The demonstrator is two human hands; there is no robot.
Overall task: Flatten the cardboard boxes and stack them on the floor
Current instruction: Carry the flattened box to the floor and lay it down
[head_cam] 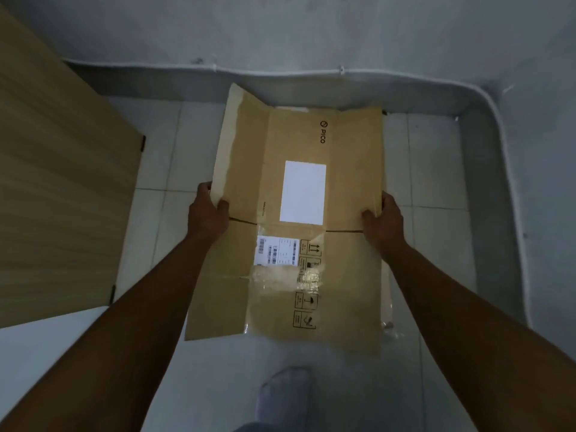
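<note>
the small print on the barcode label is too blurred to read, and the socked foot is smeared.

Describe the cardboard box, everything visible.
The box is brown corrugated cardboard, flattened, with its flaps spread. It bears a blank white label, a barcode label, black handling symbols, a PICO logo and shiny clear tape. The left hand and right hand grip its side edges, over the tiled floor near the wall.
</note>
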